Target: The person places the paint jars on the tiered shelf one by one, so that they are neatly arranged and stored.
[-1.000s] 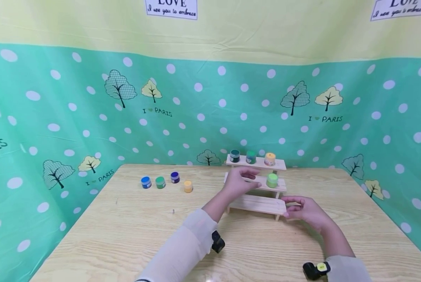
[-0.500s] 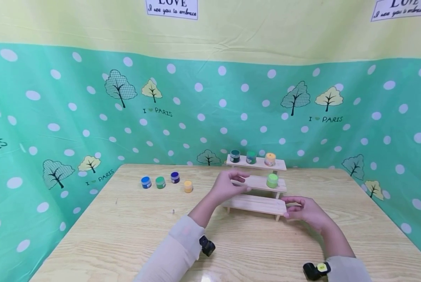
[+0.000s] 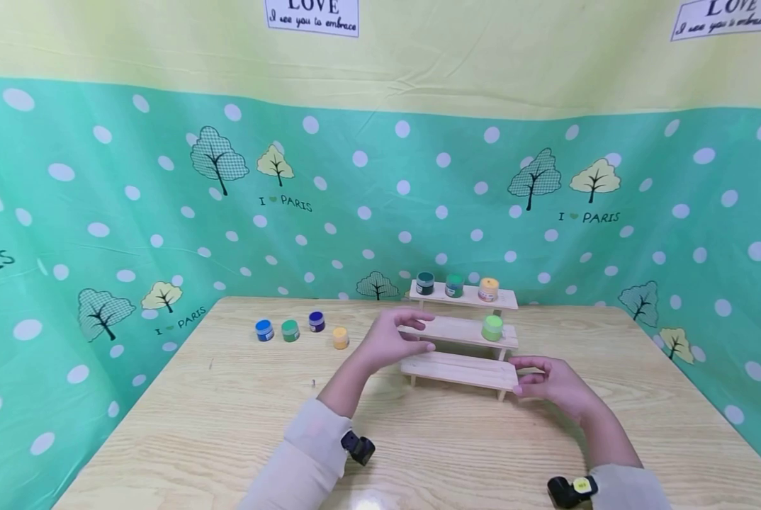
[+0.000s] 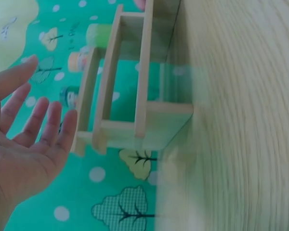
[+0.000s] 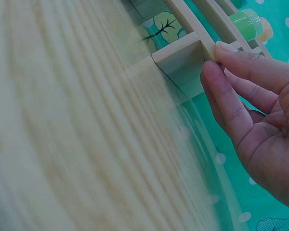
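Note:
A three-tier wooden stand (image 3: 458,370) stands on the table. My right hand (image 3: 555,386) pinches the right end of its lowest shelf between thumb and fingers, as the right wrist view shows. Near the stand's left side hovers my left hand (image 3: 383,341), fingers loosely bent and holding nothing; the left wrist view shows it apart from the shelves. On the top shelf are a dark teal paint jar (image 3: 425,283), a green paint jar (image 3: 454,285) and a pale orange paint jar (image 3: 488,289). A light green paint jar (image 3: 492,327) sits at the right of the middle shelf.
Left of the stand, on the wooden table (image 3: 240,425), are a blue jar (image 3: 264,330), a green jar (image 3: 290,330), a purple jar (image 3: 317,321) and a yellow-orange jar (image 3: 340,338). A polka-dot curtain (image 3: 329,177) hangs behind. A tiny grey bit (image 3: 313,383) lies on the table.
My left hand has moved left, away from the middle shelf, uncovering more of the stand's left end. The right hand keeps its place on the lowest shelf. The jars have not moved.

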